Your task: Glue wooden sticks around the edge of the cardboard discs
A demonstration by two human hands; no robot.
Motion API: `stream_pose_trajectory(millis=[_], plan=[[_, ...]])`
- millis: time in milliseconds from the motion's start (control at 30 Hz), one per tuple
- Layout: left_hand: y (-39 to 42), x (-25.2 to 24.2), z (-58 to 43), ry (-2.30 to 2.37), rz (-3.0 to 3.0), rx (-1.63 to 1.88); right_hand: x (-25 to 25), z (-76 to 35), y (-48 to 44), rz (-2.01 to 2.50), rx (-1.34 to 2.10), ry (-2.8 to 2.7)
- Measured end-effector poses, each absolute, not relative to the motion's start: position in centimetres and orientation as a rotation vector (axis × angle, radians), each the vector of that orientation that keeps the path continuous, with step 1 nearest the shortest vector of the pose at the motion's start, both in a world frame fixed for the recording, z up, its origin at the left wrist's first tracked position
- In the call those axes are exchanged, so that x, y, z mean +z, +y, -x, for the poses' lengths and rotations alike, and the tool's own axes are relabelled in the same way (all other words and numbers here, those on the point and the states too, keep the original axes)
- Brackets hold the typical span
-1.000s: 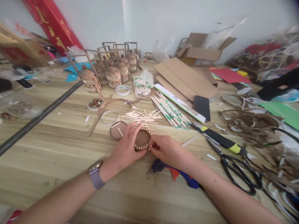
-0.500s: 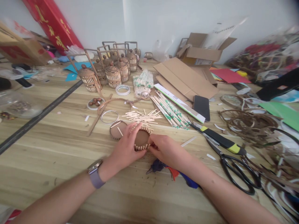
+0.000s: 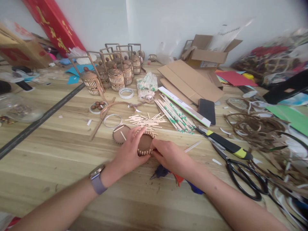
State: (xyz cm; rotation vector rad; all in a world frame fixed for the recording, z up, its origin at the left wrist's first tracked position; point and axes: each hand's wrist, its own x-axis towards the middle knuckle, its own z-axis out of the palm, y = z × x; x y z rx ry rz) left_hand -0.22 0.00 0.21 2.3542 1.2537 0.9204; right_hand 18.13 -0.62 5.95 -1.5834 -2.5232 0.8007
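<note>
Finished slatted cages (image 3: 115, 77) stand toward the table's (image 3: 60, 154) far edge. Mid-table, a second disc (image 3: 117, 137) carries only two loose sticks. The left hand (image 3: 130, 154) is clamped on the stick-rimmed disc (image 3: 145, 143), whose rim looks nearly ringed; cut sticks (image 3: 147, 120) lie unused behind it. The right hand (image 3: 168, 156) pinches its near rim, fingers together.

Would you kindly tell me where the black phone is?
Head view, right of centre: the phone lies on the table right of the chopstick packs, just in front of the flattened cardboard.
</note>
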Motion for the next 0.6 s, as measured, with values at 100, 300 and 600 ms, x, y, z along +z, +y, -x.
stream_pose_trajectory(millis=[100,300,600], plan=[[-0.01,0.29,0.20,1.253,-2.371,0.919,5.91,-18.12,-0.60,1.562,0.810,-2.508],[-0.10,0.34,0.17,1.260,-2.367,0.879,5.87,-18.22,-0.67,1.539,0.813,-2.467],[-0.19,0.61,0.24,1.284,-2.334,0.823,6.57,-18.23,-0.97,1.601,0.854,-2.387]])
